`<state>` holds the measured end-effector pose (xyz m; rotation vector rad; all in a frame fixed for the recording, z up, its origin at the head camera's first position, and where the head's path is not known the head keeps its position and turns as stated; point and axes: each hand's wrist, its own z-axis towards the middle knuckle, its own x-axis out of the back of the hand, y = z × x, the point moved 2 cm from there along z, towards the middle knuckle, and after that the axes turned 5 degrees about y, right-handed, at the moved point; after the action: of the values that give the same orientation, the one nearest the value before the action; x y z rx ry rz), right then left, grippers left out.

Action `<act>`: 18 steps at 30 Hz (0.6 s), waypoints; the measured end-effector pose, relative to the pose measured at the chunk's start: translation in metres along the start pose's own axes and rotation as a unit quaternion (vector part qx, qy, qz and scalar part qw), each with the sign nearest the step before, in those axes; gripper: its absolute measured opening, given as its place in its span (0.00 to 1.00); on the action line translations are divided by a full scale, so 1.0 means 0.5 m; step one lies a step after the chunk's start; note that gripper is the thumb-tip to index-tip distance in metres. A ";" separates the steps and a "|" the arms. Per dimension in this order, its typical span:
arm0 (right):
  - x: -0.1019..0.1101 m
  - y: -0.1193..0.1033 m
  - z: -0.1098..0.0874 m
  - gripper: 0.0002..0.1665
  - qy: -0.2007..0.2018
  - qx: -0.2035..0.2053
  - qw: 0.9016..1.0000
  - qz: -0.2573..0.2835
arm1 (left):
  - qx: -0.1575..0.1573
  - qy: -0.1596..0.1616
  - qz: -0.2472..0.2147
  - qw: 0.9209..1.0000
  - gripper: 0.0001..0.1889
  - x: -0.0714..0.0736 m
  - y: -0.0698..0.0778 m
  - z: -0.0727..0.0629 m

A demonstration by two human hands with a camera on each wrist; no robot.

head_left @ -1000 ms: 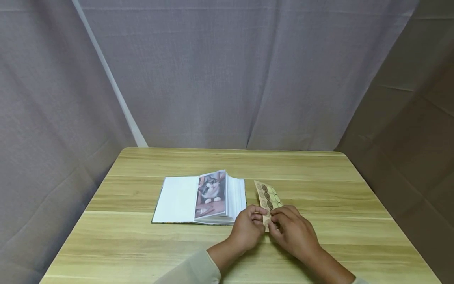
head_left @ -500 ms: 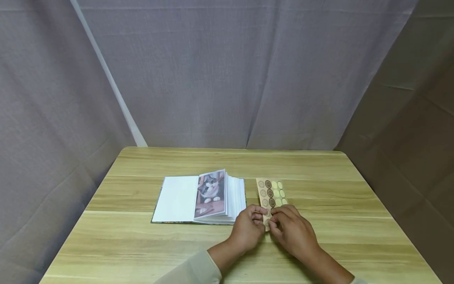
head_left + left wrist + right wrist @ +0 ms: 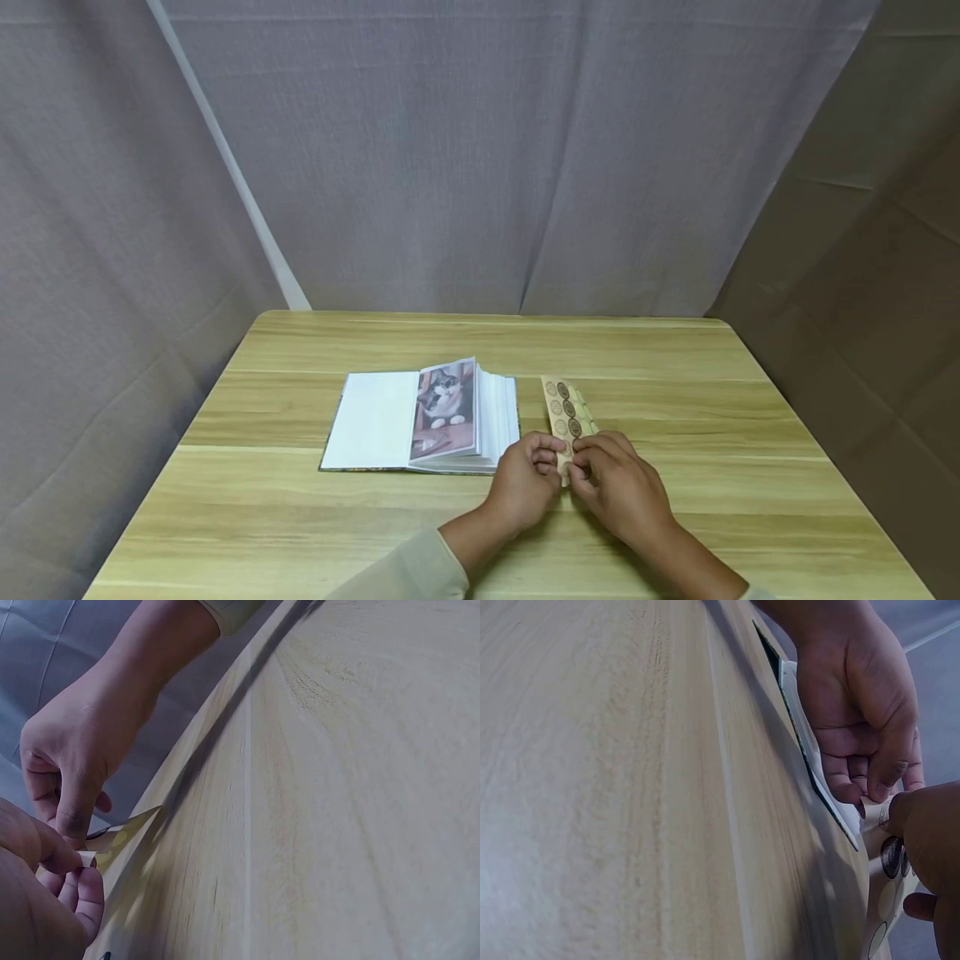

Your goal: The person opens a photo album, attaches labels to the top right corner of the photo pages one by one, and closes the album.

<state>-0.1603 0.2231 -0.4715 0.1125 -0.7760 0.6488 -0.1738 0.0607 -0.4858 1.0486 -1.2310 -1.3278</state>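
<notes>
Both hands meet over a kraft-brown sticker sheet (image 3: 557, 410) printed with rows of round stickers, some dark, some yellowish. My left hand (image 3: 523, 482) pinches its near-left corner between thumb and fingers. Close beside it, the right hand (image 3: 624, 493) grips the near part of the sheet, thumb and fingertips almost meeting the left ones. The far end of the sheet stands tilted up. In the right wrist view, the near corner of the sheet (image 3: 875, 814) curls between the fingertips. Whether a sticker is lifting there is hidden by the fingers.
Just left of the hands lies an open photo album (image 3: 378, 421), its raised page showing a cat photo (image 3: 444, 410). Wood-grain table (image 3: 300, 533) extends around them. Grey curtains (image 3: 420, 167) hang behind and at the sides.
The sticker sheet turned flatter toward the camera half a second ago, then its right side tilted away again. Both hands stay nearly in place. The album has not moved.
</notes>
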 end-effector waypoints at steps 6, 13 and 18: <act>-0.002 -0.002 0.000 0.08 0.001 0.002 1.000 -0.001 | 0.002 0.001 0.001 1.000 0.21 0.001 -0.001 -0.001; -0.002 -0.002 0.000 0.08 0.006 0.006 1.000 -0.002 | -0.006 0.001 0.008 1.000 0.21 0.001 -0.004 -0.001; -0.002 0.001 -0.003 0.06 0.010 0.007 1.000 0.000 | -0.004 -0.005 0.006 1.000 0.22 0.003 -0.006 -0.001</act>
<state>-0.1604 0.2236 -0.4733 0.1181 -0.7519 0.6535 -0.1736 0.0591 -0.4889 1.0281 -1.2363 -1.3284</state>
